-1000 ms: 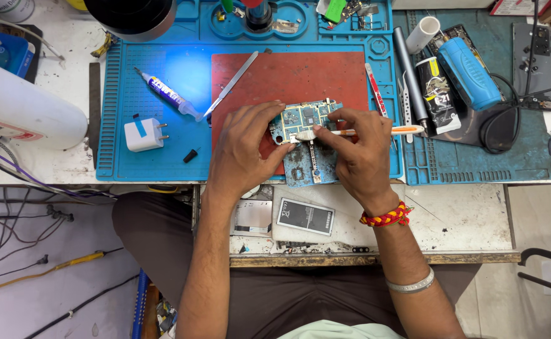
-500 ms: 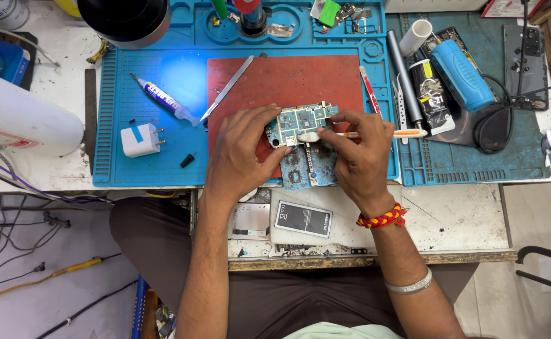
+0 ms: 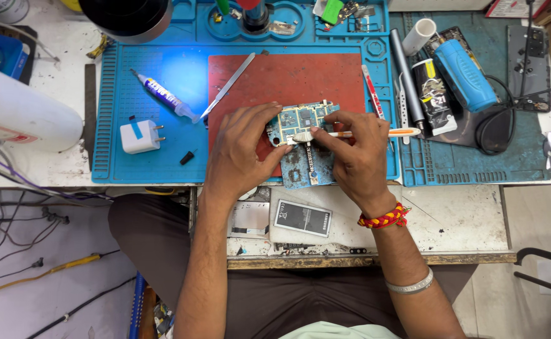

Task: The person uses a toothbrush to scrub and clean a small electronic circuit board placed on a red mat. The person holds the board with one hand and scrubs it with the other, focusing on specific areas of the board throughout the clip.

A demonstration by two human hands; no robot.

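Fingers (image 3: pixel 259 125) of the left hand (image 3: pixel 241 154) gripped a circuit board (image 3: pixel 300 119) over the red mat (image 3: pixel 288 78). Right hand (image 3: pixel 357 157) pinched a white tool (image 3: pixel 351 134) against it.

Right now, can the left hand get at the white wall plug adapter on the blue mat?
Probably yes: the white wall plug adapter lies on bare blue mat beside the left hand, nothing between, but that hand holds the green circuit board.

hands 2 (image 3: pixel 241 160) (image 3: pixel 357 157) | circuit boards 2 (image 3: pixel 300 119) (image 3: pixel 300 169) | brush 1 (image 3: pixel 351 134) | charger plug 1 (image 3: pixel 139 136) | glue syringe 1 (image 3: pixel 162 96)
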